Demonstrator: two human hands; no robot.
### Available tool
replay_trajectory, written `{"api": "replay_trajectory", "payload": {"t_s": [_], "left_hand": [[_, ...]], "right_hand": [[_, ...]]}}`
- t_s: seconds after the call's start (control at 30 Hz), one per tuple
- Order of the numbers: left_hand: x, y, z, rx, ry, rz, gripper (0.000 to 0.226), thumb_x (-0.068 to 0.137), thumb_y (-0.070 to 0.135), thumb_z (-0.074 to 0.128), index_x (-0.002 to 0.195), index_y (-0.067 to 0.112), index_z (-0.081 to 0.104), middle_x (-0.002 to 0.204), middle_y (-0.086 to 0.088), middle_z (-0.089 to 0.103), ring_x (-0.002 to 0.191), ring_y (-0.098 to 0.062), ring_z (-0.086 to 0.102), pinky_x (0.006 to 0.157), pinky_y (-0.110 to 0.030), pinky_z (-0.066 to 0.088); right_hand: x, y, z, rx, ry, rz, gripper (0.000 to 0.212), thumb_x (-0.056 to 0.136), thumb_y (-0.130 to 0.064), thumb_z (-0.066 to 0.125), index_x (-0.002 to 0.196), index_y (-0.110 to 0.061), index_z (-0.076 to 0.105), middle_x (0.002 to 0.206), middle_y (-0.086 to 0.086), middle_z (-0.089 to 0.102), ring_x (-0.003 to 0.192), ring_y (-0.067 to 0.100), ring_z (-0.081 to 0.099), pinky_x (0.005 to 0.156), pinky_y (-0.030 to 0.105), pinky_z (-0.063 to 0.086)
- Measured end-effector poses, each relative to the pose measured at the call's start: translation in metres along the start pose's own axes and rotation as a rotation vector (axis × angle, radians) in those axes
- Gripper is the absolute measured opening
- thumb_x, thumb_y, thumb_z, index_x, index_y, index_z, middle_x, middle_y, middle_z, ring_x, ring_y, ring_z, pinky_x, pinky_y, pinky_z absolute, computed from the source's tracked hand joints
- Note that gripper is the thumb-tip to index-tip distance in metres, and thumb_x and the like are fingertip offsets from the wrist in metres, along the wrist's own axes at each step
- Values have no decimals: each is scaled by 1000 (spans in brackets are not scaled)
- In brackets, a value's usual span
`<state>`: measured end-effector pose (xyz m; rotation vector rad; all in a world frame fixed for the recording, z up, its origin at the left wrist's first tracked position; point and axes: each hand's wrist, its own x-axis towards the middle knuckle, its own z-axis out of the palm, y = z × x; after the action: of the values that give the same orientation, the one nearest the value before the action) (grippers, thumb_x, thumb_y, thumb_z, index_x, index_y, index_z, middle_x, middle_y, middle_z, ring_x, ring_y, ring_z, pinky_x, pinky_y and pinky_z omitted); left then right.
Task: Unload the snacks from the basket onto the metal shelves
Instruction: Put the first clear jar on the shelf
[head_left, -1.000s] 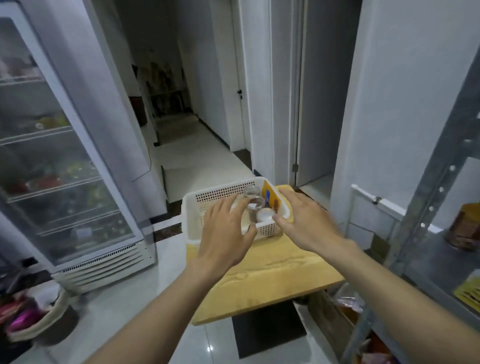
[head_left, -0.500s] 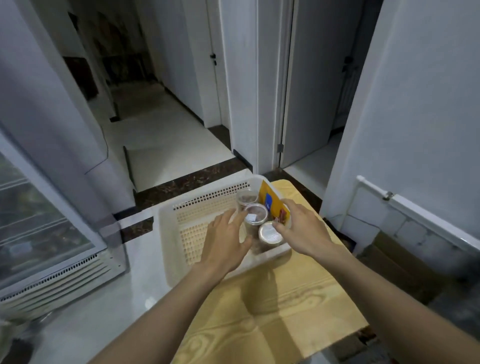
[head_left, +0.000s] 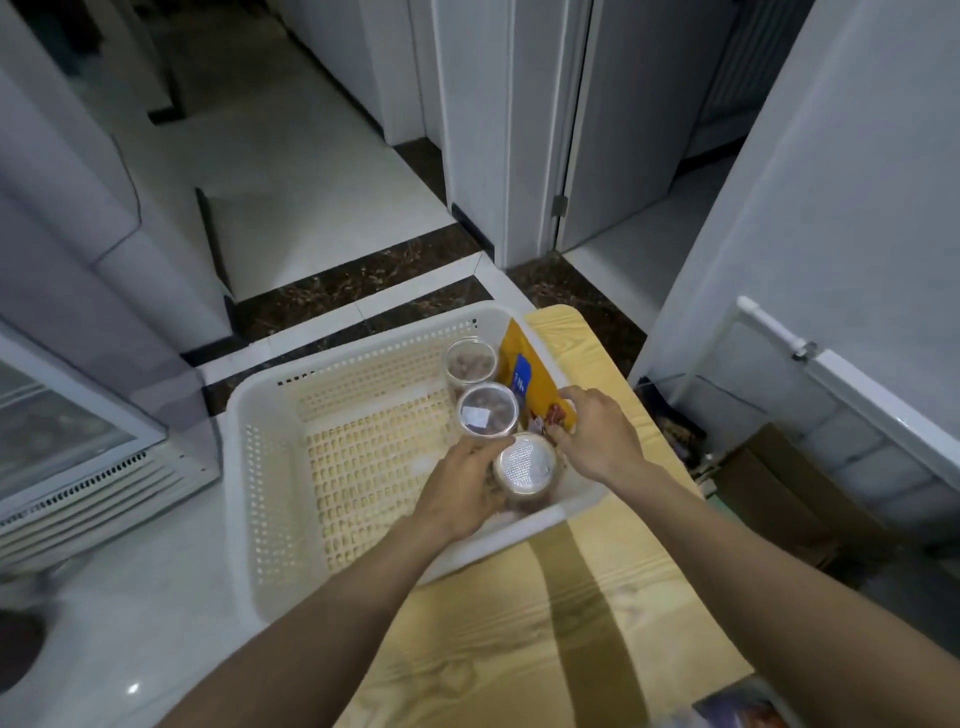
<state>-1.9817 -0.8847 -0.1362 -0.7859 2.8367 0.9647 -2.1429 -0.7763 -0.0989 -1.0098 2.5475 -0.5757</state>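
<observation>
A white perforated basket (head_left: 270, 467) sits on a pale wooden table (head_left: 571, 623). Along its right side stand three clear snack jars in a row: the far jar (head_left: 470, 361), the middle jar (head_left: 485, 413) and the near jar (head_left: 524, 462) with a shiny lid. An orange snack packet (head_left: 522, 371) leans against the basket's right wall. My left hand (head_left: 462, 486) wraps around the near jar from the left. My right hand (head_left: 597, 439) pinches the lower end of the orange packet. The metal shelves are out of view.
A glass-door fridge (head_left: 67, 441) stands at the left on the white tiled floor. A doorway and white walls lie ahead. A cardboard box (head_left: 769, 493) sits on the floor to the right of the table, under a white rail.
The view has tilted down and closer to the basket. My left hand has closed around the near jar and my right hand has taken the packet's end.
</observation>
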Motion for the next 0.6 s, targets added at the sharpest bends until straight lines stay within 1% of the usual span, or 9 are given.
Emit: {"api": "replay_trajectory", "payload": {"t_s": [0.1, 0.2, 0.27, 0.33, 0.4, 0.43, 0.5, 0.57, 0.6], "left_hand": [[16, -6, 18, -39, -71, -10, 76, 79, 24, 77, 146, 28, 42, 144, -7, 44, 132, -25, 43, 107, -33, 38], [27, -9, 32, -119, -98, -14, 84, 73, 22, 77, 147, 30, 38, 147, -9, 39, 134, -27, 42, 109, -33, 37], [32, -10, 38, -149, -68, -16, 89, 69, 26, 80, 147, 34, 37, 146, -8, 39, 133, -26, 43, 109, -30, 37], [35, -9, 42, -150, -27, -31, 95, 65, 35, 85, 147, 37, 36, 143, -7, 41, 129, -26, 47, 106, -30, 39], [37, -9, 46, -155, 4, -37, 98, 63, 40, 87, 147, 35, 37, 141, -8, 42, 125, -26, 49, 104, -29, 39], [37, -8, 47, -159, 19, -35, 97, 64, 39, 87, 147, 34, 38, 139, -9, 43, 124, -25, 50, 103, -26, 38], [36, -8, 50, -164, 40, -30, 92, 67, 36, 86, 146, 32, 39, 137, -9, 42, 121, -23, 51, 98, -15, 33], [34, -9, 52, -170, 69, -15, 86, 69, 33, 84, 145, 32, 42, 133, -6, 42, 117, -21, 53, 93, -5, 26], [32, -11, 52, -181, 87, -3, 84, 69, 34, 84, 143, 32, 45, 128, -4, 42, 114, -20, 54, 92, -1, 24]], "right_hand": [[16, 7, 5, -56, -27, -20, 41, 93, -22, 61, 134, -16, 53, 129, 11, 53, 125, 28, 41, 96, 40, 44], [27, 10, 8, -80, -38, -52, 39, 93, -15, 60, 131, -16, 56, 131, 9, 49, 125, 27, 40, 98, 39, 44], [30, 11, 11, -102, -32, -77, 36, 92, -13, 60, 128, -16, 59, 130, 8, 48, 125, 26, 41, 94, 38, 47], [32, 11, 14, -146, -31, -105, 34, 93, -12, 59, 127, -16, 60, 129, 6, 49, 124, 25, 40, 88, 37, 48], [33, 10, 19, -204, -40, -125, 33, 93, -13, 59, 126, -17, 59, 124, 5, 55, 121, 24, 40, 83, 36, 48], [34, 9, 21, -229, -40, -131, 31, 93, -13, 58, 124, -17, 60, 120, 5, 58, 120, 25, 40, 82, 35, 47], [34, 6, 25, -284, -27, -148, 26, 94, -13, 56, 119, -17, 62, 112, 4, 63, 116, 24, 43, 80, 32, 42], [34, 4, 28, -303, -8, -157, 26, 91, -6, 55, 113, -17, 65, 103, 3, 66, 112, 24, 45, 73, 28, 34], [33, 3, 29, -283, 13, -148, 29, 89, -1, 54, 111, -16, 66, 101, 4, 67, 111, 23, 47, 72, 27, 34]]}}
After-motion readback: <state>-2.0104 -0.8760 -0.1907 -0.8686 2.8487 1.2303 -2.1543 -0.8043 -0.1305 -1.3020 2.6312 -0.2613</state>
